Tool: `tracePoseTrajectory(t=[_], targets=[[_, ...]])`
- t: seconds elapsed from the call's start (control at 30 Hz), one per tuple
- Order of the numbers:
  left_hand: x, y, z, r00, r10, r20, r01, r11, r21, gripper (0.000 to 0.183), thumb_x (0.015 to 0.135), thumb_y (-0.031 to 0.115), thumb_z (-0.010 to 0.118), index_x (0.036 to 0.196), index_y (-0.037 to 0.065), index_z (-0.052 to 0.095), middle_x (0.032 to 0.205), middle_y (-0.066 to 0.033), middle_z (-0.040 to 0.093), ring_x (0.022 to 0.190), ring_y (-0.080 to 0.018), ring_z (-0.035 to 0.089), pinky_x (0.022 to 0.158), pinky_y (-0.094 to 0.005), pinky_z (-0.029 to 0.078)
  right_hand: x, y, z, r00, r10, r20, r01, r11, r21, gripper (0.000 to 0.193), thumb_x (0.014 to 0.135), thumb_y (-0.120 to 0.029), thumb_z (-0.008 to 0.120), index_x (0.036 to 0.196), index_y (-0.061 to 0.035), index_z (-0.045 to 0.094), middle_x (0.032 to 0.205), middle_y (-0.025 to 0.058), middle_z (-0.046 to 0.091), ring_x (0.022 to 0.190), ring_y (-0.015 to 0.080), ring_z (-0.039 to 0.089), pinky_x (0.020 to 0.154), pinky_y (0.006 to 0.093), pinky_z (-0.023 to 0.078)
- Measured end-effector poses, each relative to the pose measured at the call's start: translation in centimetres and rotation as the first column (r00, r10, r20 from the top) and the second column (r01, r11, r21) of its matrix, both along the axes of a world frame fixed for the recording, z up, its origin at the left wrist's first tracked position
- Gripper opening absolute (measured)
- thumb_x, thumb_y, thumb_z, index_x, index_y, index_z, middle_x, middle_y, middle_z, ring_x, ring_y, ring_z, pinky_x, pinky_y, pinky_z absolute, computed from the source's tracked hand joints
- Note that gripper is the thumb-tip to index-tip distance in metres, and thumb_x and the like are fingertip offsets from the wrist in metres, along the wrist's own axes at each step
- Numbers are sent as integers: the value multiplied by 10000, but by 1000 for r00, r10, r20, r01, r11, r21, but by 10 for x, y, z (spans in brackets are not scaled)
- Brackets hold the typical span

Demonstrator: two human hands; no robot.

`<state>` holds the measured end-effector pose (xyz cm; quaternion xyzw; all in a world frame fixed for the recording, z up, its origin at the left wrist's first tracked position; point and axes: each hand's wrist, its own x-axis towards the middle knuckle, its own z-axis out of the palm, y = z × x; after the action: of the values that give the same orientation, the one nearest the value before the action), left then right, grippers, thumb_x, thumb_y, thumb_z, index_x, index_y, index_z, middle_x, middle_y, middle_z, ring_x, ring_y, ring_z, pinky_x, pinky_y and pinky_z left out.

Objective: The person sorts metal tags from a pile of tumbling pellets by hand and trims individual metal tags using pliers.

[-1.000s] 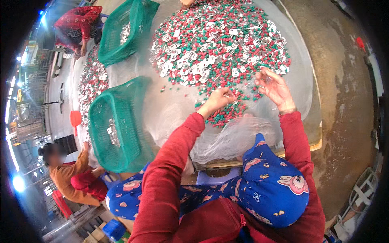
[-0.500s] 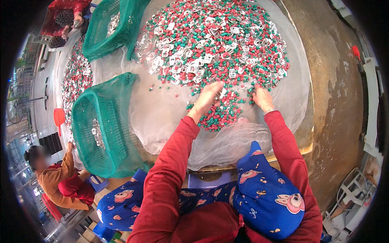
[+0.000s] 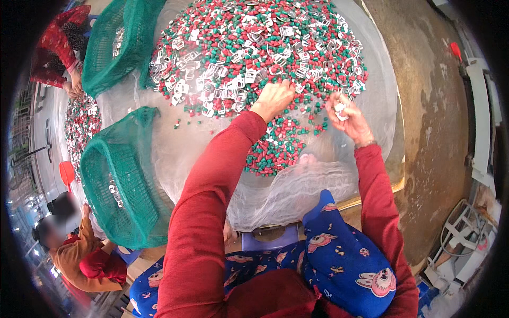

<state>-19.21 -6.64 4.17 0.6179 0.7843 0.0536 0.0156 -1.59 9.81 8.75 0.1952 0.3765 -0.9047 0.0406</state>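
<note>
A wide pile of small red and green pellet-like pieces mixed with white frame-shaped pieces (image 3: 214, 71) spreads over a pale mesh cloth (image 3: 175, 153). At the pile's near edge my left hand (image 3: 275, 98) is closed, its fingertips down among the pieces; what they grip, if anything, is hidden. My right hand (image 3: 349, 119), a little to the right, is raised above the cloth with its fingers curled around white frame-shaped pieces (image 3: 341, 110). Nearer to me, between my forearms, lies a smaller heap of red and green pieces (image 3: 275, 146) with hardly any white ones.
Two green mesh-covered baskets (image 3: 114, 183) (image 3: 98, 63) stand to the left, with white pieces inside. Beyond them, a second pile (image 3: 82, 119) has a person's hands (image 3: 74, 85) at it. Another person (image 3: 87, 259) sits lower left near a red scoop (image 3: 67, 172).
My right hand has lifted from the pieces and turned, now showing white pieces in its fingers. My left hand has moved forward to the main pile's edge. The whole view has shifted slightly.
</note>
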Motion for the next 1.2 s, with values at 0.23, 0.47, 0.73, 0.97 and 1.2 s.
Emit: tracePoseTrajectory(t=[0.23, 0.47, 0.73, 0.97, 1.2], targets=[[10, -23, 42, 882, 253, 398, -314, 945, 94, 161, 808, 249, 573, 864, 128, 662, 803, -111, 533, 699, -276, 599, 615, -403, 480, -83, 67, -40, 953, -111, 283, -283, 13, 959, 462, 815, -246, 545, 1221, -57, 434, 977, 147, 606, 844, 271, 601, 712, 400, 466], [-2, -99, 66, 525, 291, 800, -646, 748, 152, 208, 744, 266, 685, 908, 138, 700, 799, -29, 564, 687, -129, 519, 554, -273, 409, -73, -32, -52, 840, 164, 517, -485, -201, 851, 241, 808, -184, 515, 1013, -64, 478, 815, 196, 619, 815, 371, 600, 685, 474, 456], [40, -136, 57, -670, -479, 567, -693, 678, -245, 69, 832, 166, 509, 823, 98, 500, 884, -50, 502, 722, -157, 508, 420, -198, 408, -16, -88, -30, 874, 322, 363, -429, 162, 889, 219, 842, -240, 532, 874, -30, 583, 685, 147, 566, 577, 268, 543, 565, 392, 425], [30, -93, 46, -464, -12, 886, -595, 744, -302, 151, 744, 81, 570, 893, 72, 552, 881, -77, 521, 666, -158, 515, 425, -229, 423, 0, -76, -14, 978, 60, 202, -71, 996, 50, 134, 830, -190, 604, 806, -58, 588, 671, -1, 556, 493, 51, 469, 363, 165, 272], [28, -29, -12, 959, 233, 159, -209, 966, -155, 194, 724, 142, 617, 909, 84, 604, 932, -178, 526, 802, -315, 604, 664, -419, 502, -6, -68, -21, 971, 61, 231, -85, 992, 96, 195, 836, -254, 611, 873, -65, 580, 718, 3, 577, 575, 73, 541, 401, 189, 333]])
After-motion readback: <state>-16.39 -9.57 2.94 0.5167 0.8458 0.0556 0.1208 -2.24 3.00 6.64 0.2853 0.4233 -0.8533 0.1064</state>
